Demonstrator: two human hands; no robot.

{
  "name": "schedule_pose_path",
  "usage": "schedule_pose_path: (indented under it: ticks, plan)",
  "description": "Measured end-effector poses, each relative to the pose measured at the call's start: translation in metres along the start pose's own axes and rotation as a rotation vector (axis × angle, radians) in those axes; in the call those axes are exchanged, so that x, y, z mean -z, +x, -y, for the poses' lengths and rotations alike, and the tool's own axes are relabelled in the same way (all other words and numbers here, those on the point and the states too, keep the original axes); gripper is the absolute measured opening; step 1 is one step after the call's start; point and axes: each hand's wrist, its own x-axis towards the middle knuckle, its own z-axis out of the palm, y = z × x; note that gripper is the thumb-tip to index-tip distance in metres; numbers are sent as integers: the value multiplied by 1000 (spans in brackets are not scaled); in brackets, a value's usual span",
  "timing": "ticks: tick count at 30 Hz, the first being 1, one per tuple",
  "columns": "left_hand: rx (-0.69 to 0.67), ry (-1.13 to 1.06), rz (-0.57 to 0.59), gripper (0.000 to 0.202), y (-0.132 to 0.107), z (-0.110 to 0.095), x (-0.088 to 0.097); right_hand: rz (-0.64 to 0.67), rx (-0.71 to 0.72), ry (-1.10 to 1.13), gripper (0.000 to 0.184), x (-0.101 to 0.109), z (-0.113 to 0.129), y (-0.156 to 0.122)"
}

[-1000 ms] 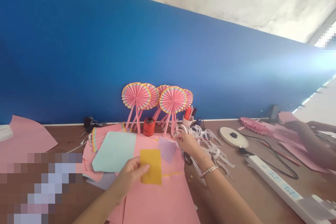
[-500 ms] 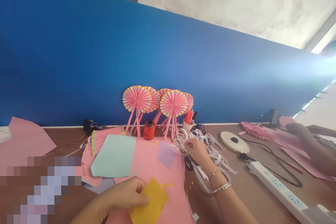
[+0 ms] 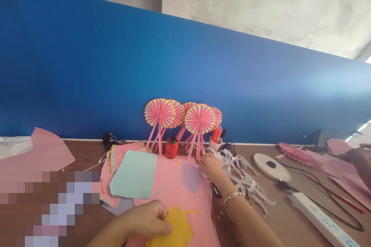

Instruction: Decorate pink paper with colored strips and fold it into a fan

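A sheet of yellow paper (image 3: pixel 176 228) is pinched between the thumb and fingers of my left hand (image 3: pixel 147 219), low over the pink paper (image 3: pixel 166 183). My right hand (image 3: pixel 211 166) reaches to the left edge of a tangle of white paper strips (image 3: pixel 245 175), close to the base of the standing pink paper fans (image 3: pixel 200 119). Its fingers are bent together; what they grip, if anything, is hidden. A lilac paper piece (image 3: pixel 191 176) lies just left of that hand. Further left rests a light-blue paper sheet (image 3: pixel 135 173).
A red spool (image 3: pixel 172 148) stands between the fans. Behind my right hand is a white cup (image 3: pixel 215 145) with pens. To the right lie a round white lid (image 3: pixel 271 166), a power strip (image 3: pixel 321 216) and its black cord. Another person's hand (image 3: pixel 361 164) is at the right edge.
My right hand has shifted from over the white strips to their left edge, nearer the fans. The view has swung slightly left. My left hand keeps the yellow paper, now tilted differently.
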Motion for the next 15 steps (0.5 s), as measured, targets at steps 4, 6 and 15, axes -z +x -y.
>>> schedule_pose_path:
  ticks: [4,6,15]
  plan:
    - [-35,-71,-56,21,-2,-5,-1,23,-36,-96,29,-2,-3,3]
    - [-65,-135,-149,24,0,-8,0,39,-54,-136,28,-2,0,7]
    - [-209,-140,-766,31,26,19,36,91,-65,-207,21,-1,19,20]
